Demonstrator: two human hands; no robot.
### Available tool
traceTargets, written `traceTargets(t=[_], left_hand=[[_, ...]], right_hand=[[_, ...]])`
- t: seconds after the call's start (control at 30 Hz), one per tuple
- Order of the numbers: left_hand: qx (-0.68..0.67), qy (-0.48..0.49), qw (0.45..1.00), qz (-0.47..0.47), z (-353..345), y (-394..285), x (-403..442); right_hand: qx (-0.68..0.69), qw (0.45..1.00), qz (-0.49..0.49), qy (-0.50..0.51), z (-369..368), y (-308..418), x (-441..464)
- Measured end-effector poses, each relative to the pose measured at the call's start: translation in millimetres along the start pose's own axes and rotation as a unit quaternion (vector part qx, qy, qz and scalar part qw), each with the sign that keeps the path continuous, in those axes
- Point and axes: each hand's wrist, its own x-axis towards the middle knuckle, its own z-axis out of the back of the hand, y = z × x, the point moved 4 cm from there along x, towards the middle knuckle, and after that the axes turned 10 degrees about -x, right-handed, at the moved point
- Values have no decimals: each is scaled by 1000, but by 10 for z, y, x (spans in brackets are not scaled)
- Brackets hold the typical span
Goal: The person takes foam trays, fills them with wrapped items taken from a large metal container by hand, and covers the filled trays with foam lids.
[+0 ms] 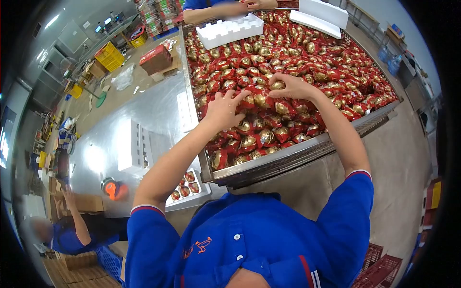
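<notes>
A large metal-framed tray (207, 165) is heaped with gold balls in red wrappers (248, 142). Over the middle of the heap, my left hand (225, 109) rests with its fingers spread on the wrapped balls. To its right, my right hand (288, 87) curls its thumb and fingers round one gold ball (277, 85). On the metal table at the left, partly under my left forearm, a white foam tray (200, 193) holds several wrapped balls.
White foam boxes lie on the heap's far side (230, 30) and at its back right (319, 20). Another foam box (130, 146) and an orange tape roll (111, 188) are on the metal table (96, 158). Co-workers are at the far edge and lower left.
</notes>
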Motion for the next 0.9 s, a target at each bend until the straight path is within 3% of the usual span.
traceTargets(t=[0.07,0.1,0.13,0.2,0.27,0.43,0.57,0.6,0.67,0.7,0.73,0.77,0.8,0.83,0.87,0.9], left_hand=[[-4,0,998,55,-8,50,60],[-6,1,998,58,-7,71,77],[-8,2,998,56,-25,78,83],[5,-14,999,38,-49,80,88],[12,-32,999,33,-35,46,78],[20,-171,983,58,93,190,54],[-82,-249,957,123,267,293,29],[-145,-286,938,131,293,334,34],[-287,-373,881,56,281,507,76],[-410,-399,820,28,304,582,106],[-521,-424,741,2,320,671,89],[-615,-383,689,38,412,723,9],[-703,-341,620,76,563,737,-181],[-728,-321,603,62,719,729,-476],[-749,-301,589,34,879,771,-691],[-749,-282,595,69,951,920,-959]], right_hand=[[44,996,-66,-36,49,-50,-10],[118,990,-31,-67,-2,-174,62],[172,975,-78,-116,1,-244,104],[342,910,-166,-164,77,-250,16],[488,846,-120,-180,159,-274,16],[534,828,-33,-169,302,-237,-62],[509,829,-62,-225,416,-74,-213],[511,829,-22,-225,440,-187,-199],[535,775,-66,-330,502,-215,-281],[544,750,-53,-373,538,-311,-317],[567,738,21,-365,598,-322,-387],[624,690,79,-360,644,-538,-480],[584,706,30,-400,666,-296,-713],[501,734,31,-458,654,-170,-935],[520,707,107,-467,659,-51,-1152],[467,729,171,-471,555,407,-1339]])
